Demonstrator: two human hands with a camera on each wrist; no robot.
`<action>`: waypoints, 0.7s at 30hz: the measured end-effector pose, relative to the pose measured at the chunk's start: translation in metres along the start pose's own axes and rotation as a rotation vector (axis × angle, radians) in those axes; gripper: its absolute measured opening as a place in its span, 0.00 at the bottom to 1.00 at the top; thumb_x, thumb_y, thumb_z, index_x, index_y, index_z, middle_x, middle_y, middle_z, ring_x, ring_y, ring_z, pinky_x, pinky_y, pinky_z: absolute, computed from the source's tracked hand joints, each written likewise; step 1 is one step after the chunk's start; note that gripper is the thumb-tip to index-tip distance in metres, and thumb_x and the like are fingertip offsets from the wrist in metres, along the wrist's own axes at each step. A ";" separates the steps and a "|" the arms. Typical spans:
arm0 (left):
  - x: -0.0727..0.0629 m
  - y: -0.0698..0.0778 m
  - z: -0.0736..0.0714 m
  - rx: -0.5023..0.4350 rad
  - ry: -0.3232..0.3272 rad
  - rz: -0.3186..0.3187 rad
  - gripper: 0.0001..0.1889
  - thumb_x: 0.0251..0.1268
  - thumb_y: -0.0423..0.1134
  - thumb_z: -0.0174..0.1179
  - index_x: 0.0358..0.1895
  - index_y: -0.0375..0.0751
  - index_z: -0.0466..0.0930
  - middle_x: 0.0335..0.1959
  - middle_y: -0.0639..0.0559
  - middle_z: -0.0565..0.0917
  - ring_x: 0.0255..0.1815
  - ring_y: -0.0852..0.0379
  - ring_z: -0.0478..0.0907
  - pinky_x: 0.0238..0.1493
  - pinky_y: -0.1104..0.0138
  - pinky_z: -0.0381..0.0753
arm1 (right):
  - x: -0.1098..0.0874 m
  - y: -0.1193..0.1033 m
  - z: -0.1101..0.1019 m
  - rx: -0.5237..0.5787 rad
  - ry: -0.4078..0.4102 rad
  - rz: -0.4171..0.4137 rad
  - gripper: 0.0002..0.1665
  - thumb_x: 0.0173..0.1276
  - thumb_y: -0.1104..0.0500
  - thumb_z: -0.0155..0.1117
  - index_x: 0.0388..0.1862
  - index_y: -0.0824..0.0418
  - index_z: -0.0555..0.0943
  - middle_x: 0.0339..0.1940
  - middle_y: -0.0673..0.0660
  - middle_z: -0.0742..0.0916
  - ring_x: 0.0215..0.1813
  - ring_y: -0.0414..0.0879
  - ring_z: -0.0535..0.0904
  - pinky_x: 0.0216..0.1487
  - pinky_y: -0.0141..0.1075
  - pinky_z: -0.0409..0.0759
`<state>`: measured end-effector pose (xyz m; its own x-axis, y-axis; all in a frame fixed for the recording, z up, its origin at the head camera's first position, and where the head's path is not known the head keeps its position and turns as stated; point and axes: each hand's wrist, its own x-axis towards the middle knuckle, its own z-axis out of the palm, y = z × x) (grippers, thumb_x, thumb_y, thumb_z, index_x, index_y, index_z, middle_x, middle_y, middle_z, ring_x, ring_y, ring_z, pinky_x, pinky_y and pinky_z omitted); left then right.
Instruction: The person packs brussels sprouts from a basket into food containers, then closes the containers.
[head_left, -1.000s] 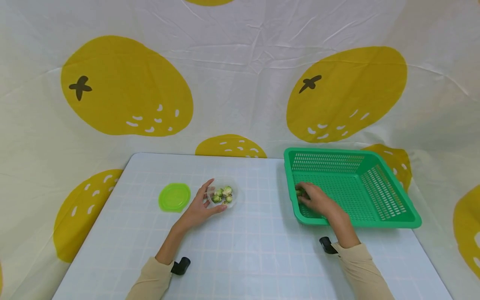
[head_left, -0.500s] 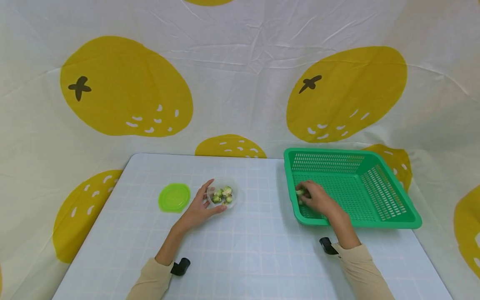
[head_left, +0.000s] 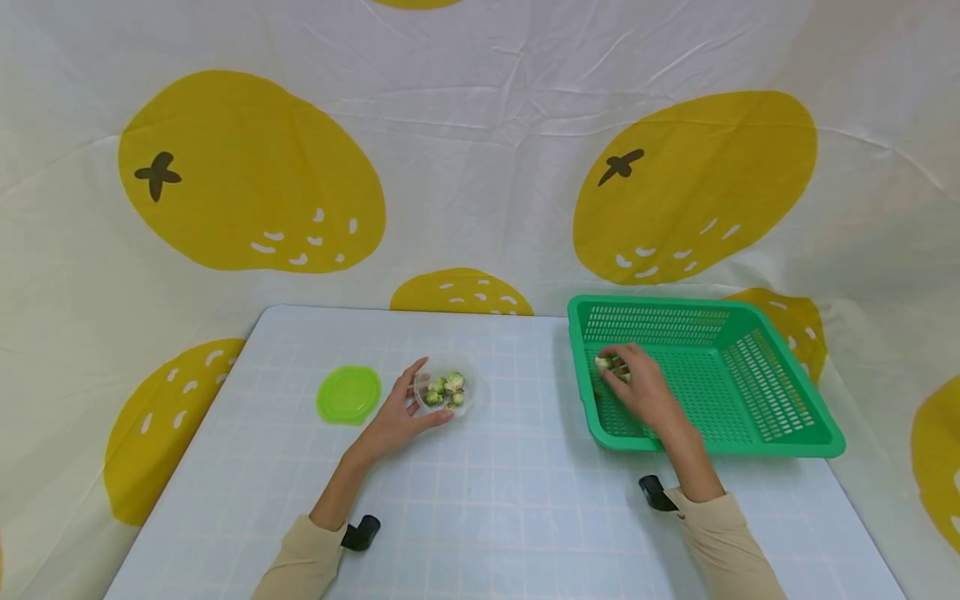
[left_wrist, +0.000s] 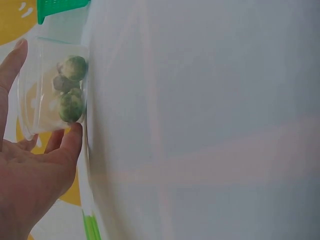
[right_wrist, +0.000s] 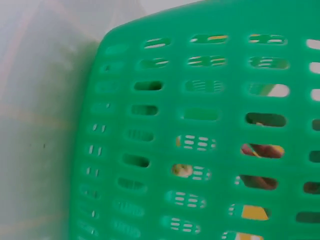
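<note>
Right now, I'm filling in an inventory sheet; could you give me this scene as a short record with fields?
left hand: fingers and thumb around clear tub
right hand: in green basket, pinching pale green piece, probably a sprout
tub contents: several Brussels sprouts
lime lid: on table, left of tub

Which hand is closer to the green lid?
Left. The left hand is just right of the lid, holding the clear cup; the right hand is farther off, inside the green basket.
</note>
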<state>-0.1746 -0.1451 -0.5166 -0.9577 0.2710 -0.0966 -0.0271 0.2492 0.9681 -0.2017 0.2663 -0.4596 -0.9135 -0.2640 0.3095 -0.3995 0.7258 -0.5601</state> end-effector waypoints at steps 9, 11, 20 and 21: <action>-0.001 0.000 0.000 0.012 0.010 -0.013 0.56 0.60 0.47 0.77 0.84 0.56 0.46 0.81 0.40 0.52 0.77 0.41 0.58 0.78 0.50 0.61 | 0.002 -0.007 -0.003 0.089 0.134 -0.056 0.14 0.70 0.69 0.69 0.53 0.70 0.82 0.48 0.65 0.83 0.49 0.58 0.82 0.48 0.56 0.85; -0.001 0.000 0.000 0.007 0.008 -0.012 0.56 0.59 0.47 0.77 0.84 0.56 0.46 0.81 0.41 0.52 0.77 0.41 0.58 0.78 0.50 0.61 | 0.002 -0.011 -0.003 0.102 0.155 -0.050 0.14 0.70 0.69 0.69 0.53 0.70 0.82 0.49 0.65 0.83 0.49 0.58 0.83 0.49 0.55 0.85; 0.000 -0.001 0.000 0.010 0.005 -0.002 0.57 0.59 0.47 0.77 0.84 0.55 0.45 0.80 0.39 0.53 0.77 0.41 0.58 0.77 0.50 0.61 | 0.004 -0.034 0.001 0.260 0.160 0.043 0.15 0.71 0.63 0.71 0.55 0.65 0.83 0.53 0.60 0.85 0.52 0.52 0.83 0.55 0.33 0.84; 0.000 -0.001 0.000 0.007 0.006 -0.001 0.57 0.59 0.47 0.77 0.84 0.55 0.45 0.80 0.39 0.53 0.77 0.41 0.58 0.78 0.50 0.61 | 0.004 -0.036 0.003 0.294 0.153 0.049 0.16 0.72 0.63 0.70 0.55 0.65 0.83 0.53 0.60 0.85 0.53 0.52 0.83 0.56 0.30 0.83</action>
<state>-0.1747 -0.1455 -0.5177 -0.9593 0.2655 -0.0962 -0.0259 0.2564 0.9662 -0.1909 0.2374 -0.4402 -0.9188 -0.1192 0.3762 -0.3812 0.5152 -0.7677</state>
